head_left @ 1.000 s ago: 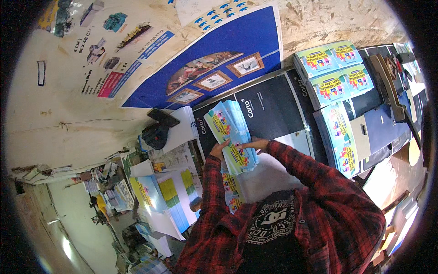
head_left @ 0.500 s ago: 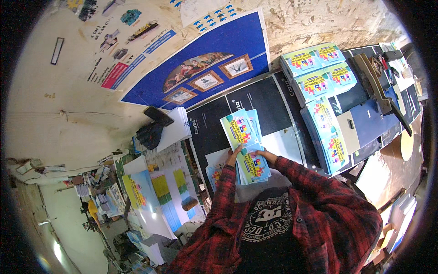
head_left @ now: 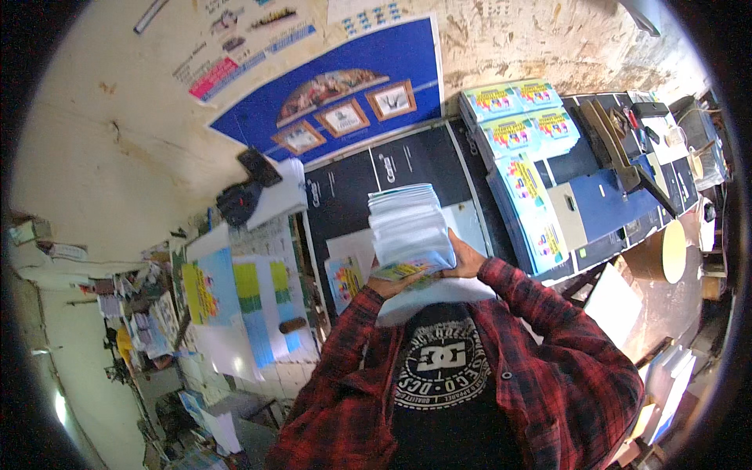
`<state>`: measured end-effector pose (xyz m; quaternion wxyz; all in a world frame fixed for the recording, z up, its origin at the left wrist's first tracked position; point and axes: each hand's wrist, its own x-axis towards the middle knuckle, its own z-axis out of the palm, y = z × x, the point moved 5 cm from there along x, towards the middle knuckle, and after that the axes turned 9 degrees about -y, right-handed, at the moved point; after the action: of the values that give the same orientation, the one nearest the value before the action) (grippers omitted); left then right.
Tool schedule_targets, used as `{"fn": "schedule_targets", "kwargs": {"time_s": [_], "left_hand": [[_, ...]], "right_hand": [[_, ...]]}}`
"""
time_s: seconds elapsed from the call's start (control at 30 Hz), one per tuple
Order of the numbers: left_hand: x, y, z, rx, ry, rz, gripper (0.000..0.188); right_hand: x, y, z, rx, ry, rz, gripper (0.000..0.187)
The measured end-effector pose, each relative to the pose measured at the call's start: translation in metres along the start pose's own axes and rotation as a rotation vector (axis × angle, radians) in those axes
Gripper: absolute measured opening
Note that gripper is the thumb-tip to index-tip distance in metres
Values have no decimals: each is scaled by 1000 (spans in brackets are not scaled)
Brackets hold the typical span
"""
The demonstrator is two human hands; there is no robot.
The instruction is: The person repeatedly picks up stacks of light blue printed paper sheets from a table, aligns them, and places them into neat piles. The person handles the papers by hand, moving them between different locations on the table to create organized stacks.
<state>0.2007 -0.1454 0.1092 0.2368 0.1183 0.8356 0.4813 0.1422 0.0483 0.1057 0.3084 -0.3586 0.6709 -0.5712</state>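
A thick stack of printed booklets (head_left: 409, 227) is gripped between my two hands over the black worktop (head_left: 345, 188). The stack is tilted so that its pale page edges face up, with a colourful cover showing at the bottom. My left hand (head_left: 385, 286) is closed round its lower left corner, fingers partly hidden under it. My right hand (head_left: 468, 258) presses against its lower right side. Just left of the stack lies another booklet (head_left: 345, 283) with the same colourful cover. A white sheet (head_left: 470, 222) is on the worktop behind my right hand.
Piled booklets (head_left: 526, 207) stand along the right, beside a blue and grey folder-like board (head_left: 599, 207) and a long brown tool (head_left: 607, 141). At left are a black device (head_left: 239, 202) and large printed sheets (head_left: 211, 286). A blue poster (head_left: 415, 59) hangs on the wall.
The booklets between my hands have been tipped up, from covers facing up to page edges facing up. My hands have moved to the stack's lower end. The view has shifted slightly.
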Motion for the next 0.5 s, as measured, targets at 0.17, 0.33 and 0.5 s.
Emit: {"fn": "schedule_targets", "kwargs": {"time_s": [0.17, 0.33, 0.5], "left_hand": [[-20, -18, 51, 333, 89, 277, 65], [-17, -32, 67, 261, 133, 275, 66], [-19, -41, 68, 203, 150, 278, 67]], "right_hand": [[-17, 5, 4, -401, -109, -4, 120], [-32, 19, 10, -603, -102, -21, 126], [-37, 17, 14, -564, -55, 38, 133]]}}
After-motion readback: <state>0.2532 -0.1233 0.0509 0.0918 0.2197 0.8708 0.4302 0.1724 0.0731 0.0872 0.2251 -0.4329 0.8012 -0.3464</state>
